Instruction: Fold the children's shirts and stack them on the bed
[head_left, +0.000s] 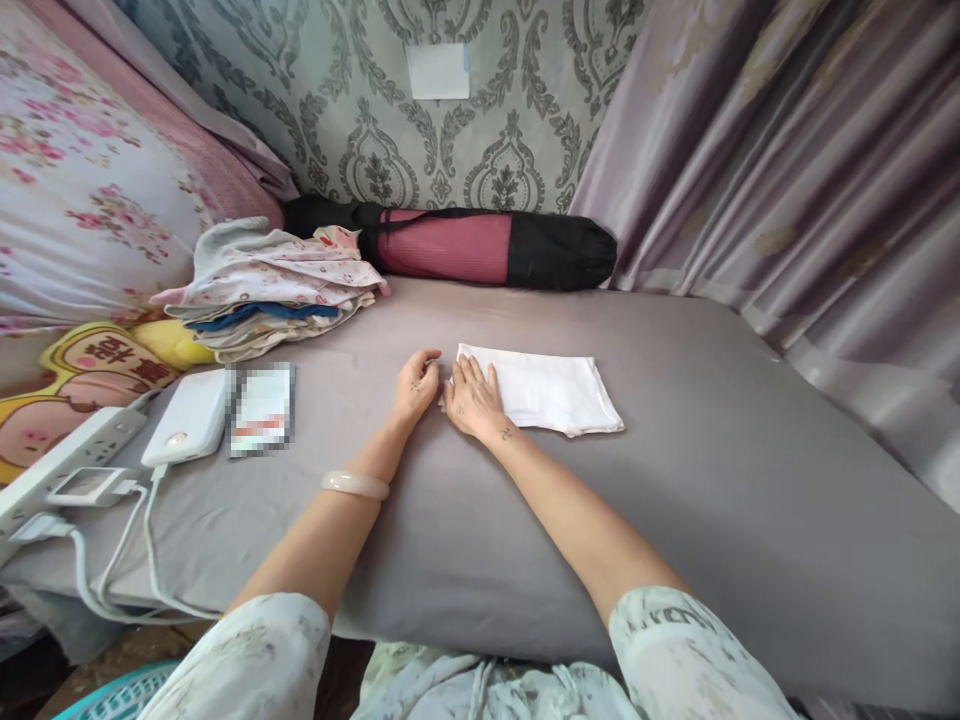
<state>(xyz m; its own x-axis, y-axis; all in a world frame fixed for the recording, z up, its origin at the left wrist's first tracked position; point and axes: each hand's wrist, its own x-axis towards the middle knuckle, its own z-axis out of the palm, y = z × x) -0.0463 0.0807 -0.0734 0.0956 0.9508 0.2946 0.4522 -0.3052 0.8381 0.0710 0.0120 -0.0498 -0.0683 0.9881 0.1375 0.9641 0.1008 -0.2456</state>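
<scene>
Two bare hands meet around the left end of a white cloth point(551, 392), which lies folded into a flat, roughly rectangular shape on a grey sheet point(720, 480), in front of the person. The right hand point(474, 398) lies palm down across the cloth's left end, its grip released and its fingers extended. The left hand point(417, 388) is just beside that same end, its fingers curled inward; whether its grip is clenched on any fabric I cannot tell. A pale bangle point(355, 486) circles the left wrist.

Farther back on the left, a pile of clothes point(285, 290) rests on the sheet, with floral, blue and light layers. Behind it and to its right, a long pink-and-black roll point(450, 246) lies along the patterned wall point(360, 100). Nearer the person on the left are a blurred-out packet point(262, 410), a white device point(187, 418) just beside it, and a white power strip point(71, 465) with a charger point(91, 486) and white cables point(152, 545). A yellow cartoon cushion point(112, 372) sits behind these. Purplish curtains point(720, 150) hang at the right, and part of a teal basket point(116, 692) shows at the lower left.
</scene>
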